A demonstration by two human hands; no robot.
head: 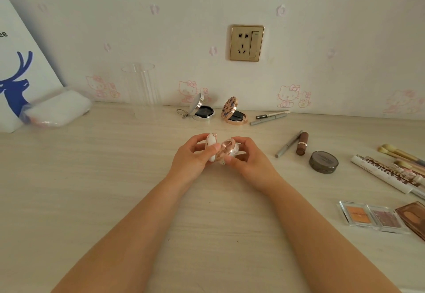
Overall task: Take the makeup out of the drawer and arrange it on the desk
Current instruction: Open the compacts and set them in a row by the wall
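Left hand [195, 154] grips the lid, right hand [249, 154] the base of a hinged-open compact [222, 150], held mid-desk [115, 177], well short of two open compacts [218, 111] by the wall.

The single view sits at head height and looks forward and down over the desk [115, 177] toward the wall [184, 28] behind it. Both forearms run up from the bottom edge to the left hand [190, 157] and right hand [248, 157] near the centre, close to the lens. The wide angle bends the desk's far edge.
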